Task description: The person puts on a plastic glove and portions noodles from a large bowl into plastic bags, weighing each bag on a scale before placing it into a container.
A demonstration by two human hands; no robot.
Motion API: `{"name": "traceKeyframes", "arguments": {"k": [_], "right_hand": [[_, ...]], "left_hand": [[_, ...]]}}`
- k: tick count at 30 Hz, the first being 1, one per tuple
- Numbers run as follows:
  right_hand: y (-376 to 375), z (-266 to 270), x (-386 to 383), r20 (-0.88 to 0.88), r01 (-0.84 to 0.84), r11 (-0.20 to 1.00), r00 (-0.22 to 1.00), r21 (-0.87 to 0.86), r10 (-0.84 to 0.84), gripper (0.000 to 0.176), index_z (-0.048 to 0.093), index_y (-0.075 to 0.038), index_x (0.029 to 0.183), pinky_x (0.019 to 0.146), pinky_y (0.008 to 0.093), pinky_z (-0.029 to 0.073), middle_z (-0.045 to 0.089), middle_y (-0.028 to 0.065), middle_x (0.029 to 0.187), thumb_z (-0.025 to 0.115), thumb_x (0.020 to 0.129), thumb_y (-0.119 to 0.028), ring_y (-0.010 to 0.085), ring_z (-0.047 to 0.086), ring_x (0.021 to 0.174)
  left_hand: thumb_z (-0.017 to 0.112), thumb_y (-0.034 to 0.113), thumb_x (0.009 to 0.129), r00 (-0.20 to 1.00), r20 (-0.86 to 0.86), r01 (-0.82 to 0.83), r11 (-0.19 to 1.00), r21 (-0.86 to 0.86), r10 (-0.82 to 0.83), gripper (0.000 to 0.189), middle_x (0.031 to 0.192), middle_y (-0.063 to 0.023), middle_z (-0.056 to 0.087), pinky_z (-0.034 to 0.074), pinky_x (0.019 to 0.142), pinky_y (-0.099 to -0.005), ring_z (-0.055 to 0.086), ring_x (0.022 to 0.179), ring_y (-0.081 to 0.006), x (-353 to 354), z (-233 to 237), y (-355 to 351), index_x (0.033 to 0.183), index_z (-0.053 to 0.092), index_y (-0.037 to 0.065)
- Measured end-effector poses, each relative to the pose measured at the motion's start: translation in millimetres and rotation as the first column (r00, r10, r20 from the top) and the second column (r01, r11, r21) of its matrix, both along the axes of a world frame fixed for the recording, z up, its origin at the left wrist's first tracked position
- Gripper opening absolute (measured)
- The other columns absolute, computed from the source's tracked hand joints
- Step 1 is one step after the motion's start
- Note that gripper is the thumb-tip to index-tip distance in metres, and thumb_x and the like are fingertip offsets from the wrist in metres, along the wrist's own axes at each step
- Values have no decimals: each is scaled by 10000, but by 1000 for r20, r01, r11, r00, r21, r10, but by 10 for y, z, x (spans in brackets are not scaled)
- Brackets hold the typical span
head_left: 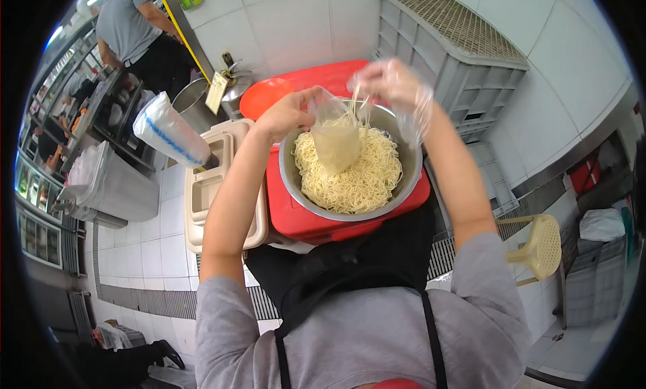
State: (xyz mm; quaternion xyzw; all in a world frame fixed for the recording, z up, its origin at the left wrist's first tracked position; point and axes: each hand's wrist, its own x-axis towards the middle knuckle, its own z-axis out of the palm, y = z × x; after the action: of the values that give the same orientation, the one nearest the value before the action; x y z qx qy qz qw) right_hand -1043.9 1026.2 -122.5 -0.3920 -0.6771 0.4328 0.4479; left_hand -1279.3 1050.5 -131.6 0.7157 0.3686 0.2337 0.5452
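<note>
A large metal bowl [288, 180] full of pale yellow noodles [350, 187] stands on a red lid or box [289, 217] in front of me. My left hand [293, 113] grips the rim of a clear plastic bag [336, 143], which hangs over the noodles with some noodles inside. Above the bag's mouth, my right hand [393, 86], in a loose clear plastic glove, pinches a few noodle strands that trail down toward the bag. That hand is slightly blurred by motion.
An orange-red plastic bowl [266, 98] and a metal pot [195, 100] stand behind on the left. Beside my left arm are a beige tray [202, 207] and a roll of plastic bags [171, 133]. Grey crates [451, 66] are at the back right, a yellow stool [544, 248] at right. Another person [138, 26] stands far left.
</note>
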Motion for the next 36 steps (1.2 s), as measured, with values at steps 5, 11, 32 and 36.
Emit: {"name": "traceKeyframes", "arguments": {"k": [5,11,32,36], "right_hand": [[144,1206,-15,179,-19,991,984,130,-5,222,609,58,856,647,261,505,625,109,711,653,704,-98,136,597,637],[182,1410,-277,141,-11,993,990,121,-6,133,610,19,839,584,265,520,631,111,732,627,724,-44,152,602,621],[308,870,-280,305,-208,977,934,34,188,230,567,22,865,607,249,511,614,93,778,641,700,-121,137,600,669],[541,1230,-401,80,-166,961,985,223,152,275,597,34,858,594,292,519,622,100,746,655,621,-93,162,603,640]], "left_hand": [[501,-58,630,996,-52,72,997,10,-71,739,718,8,488,313,432,-177,456,556,-51,61,72,-26,1340,324,46],[495,-74,621,992,-37,120,991,-63,-122,718,956,-107,535,427,567,-217,483,621,-89,44,110,-2,1314,307,-53],[501,-66,626,991,-36,128,991,-42,-129,711,831,-6,533,340,465,-186,445,574,-48,18,11,90,1315,355,35],[504,-69,631,993,16,120,991,-52,-119,680,862,-1,538,350,474,-190,451,587,-51,4,-8,69,1291,374,22]]}}
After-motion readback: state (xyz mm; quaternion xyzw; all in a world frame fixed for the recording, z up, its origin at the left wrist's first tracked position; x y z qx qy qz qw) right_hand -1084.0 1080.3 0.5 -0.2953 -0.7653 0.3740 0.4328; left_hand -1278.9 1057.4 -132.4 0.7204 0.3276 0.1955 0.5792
